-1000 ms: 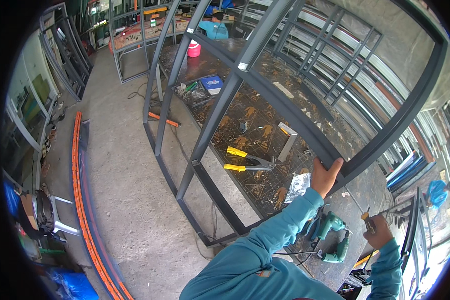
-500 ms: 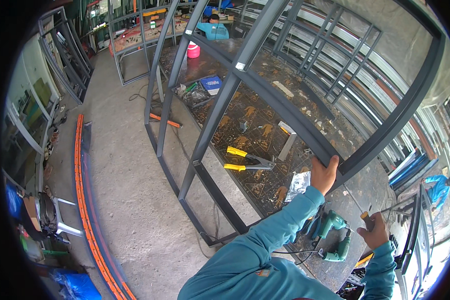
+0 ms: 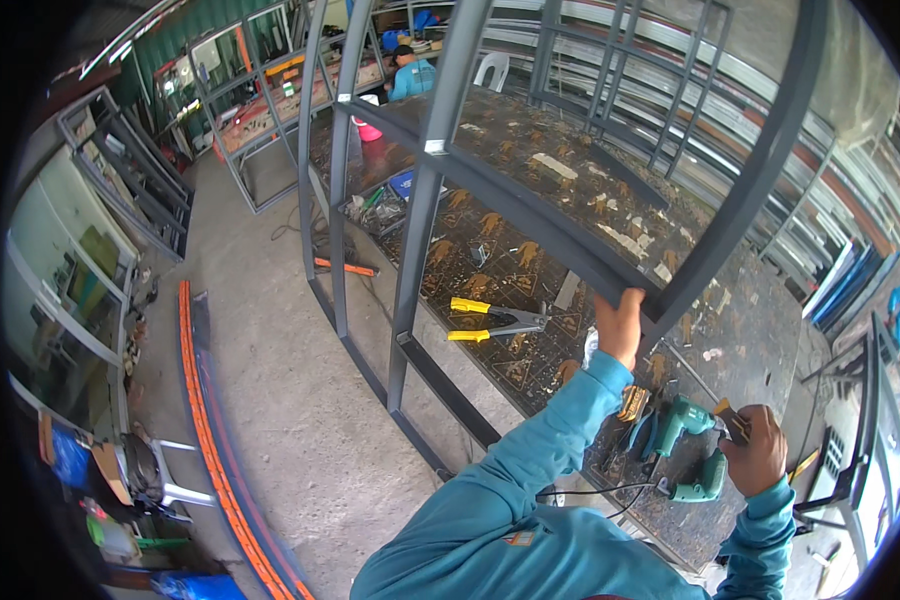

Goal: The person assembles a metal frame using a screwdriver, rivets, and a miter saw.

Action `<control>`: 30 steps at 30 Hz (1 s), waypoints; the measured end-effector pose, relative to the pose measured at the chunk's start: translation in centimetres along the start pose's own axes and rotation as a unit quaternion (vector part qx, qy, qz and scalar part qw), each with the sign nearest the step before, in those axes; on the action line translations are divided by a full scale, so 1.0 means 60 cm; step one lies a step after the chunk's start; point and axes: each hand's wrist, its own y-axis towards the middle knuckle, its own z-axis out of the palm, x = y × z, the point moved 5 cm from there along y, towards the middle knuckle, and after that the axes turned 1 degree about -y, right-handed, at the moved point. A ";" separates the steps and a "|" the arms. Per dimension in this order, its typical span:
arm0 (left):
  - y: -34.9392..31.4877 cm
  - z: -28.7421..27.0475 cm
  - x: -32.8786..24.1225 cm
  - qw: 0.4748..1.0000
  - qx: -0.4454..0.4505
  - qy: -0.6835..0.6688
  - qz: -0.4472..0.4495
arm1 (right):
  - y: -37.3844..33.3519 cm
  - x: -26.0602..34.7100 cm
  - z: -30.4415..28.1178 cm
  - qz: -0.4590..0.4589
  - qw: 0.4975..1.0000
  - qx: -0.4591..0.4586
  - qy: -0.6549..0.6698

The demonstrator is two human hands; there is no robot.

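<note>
1. The grey metal frame [image 3: 530,215], propped upright on the tabletop [image 3: 770,330], is judged heavy, rigid and smooth; its lower corner is the sensible hold.
2. That corner is gripped by the closed left hand [image 3: 620,325].
3. A small tool, its kind unclear, is clasped in the right hand [image 3: 755,450], beside a green drill [image 3: 685,440].
4. No container's contents can be made out.

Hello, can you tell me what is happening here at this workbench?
A person in a teal long-sleeved shirt grips a large grey metal frame with the left hand, holding it tilted up over the dark workbench. The right hand holds a small tool, too small to identify, near a green power drill. Yellow-handled pliers lie on the bench.
</note>
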 end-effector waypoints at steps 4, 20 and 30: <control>-0.003 -0.001 -0.002 0.999 -0.046 0.017 0.006 | 0.001 -0.016 0.013 0.010 0.994 -0.025 0.103; -0.005 0.002 -0.009 0.997 -0.037 0.025 -0.060 | 0.001 -0.093 0.032 -0.092 0.885 -0.186 0.417; -0.006 0.001 -0.015 0.997 -0.017 0.046 -0.064 | -0.009 -0.102 0.045 -0.138 0.878 -0.156 0.431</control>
